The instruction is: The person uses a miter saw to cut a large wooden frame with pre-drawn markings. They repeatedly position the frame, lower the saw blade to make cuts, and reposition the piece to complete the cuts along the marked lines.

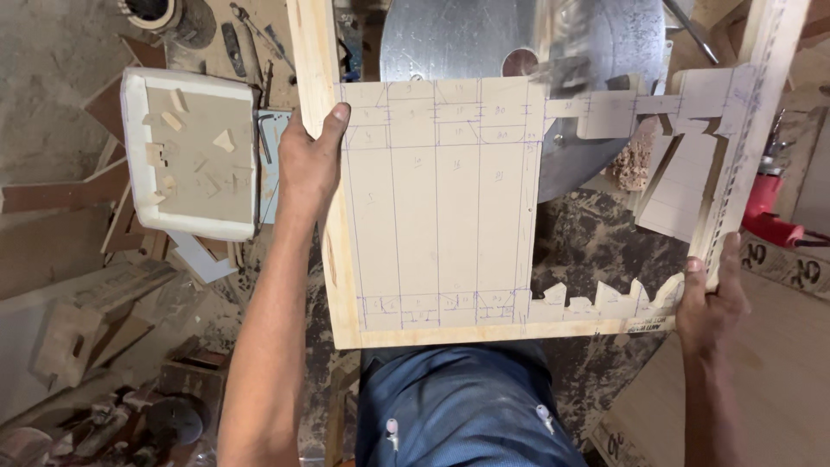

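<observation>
A marked wooden panel [441, 207], pale and ruled with pencil lines, is held flat over a round metal saw table [519, 52]. Nearest the panel's lower edge, the blue shirt [458, 406] of the person is seen. The left hand [309, 160] is closed on the panel's left border strip, thumb on top. The right hand [711, 298] is closed on the panel's lower right corner, where the sheet is cut away into a jagged outline. Left of the panel, a white tray [134, 147] holding small wood offcuts is noted, with a hex key [264, 134] between tray and panel. Beyond the panel's right edge, a red tool [768, 212] is partly seen.
</observation>
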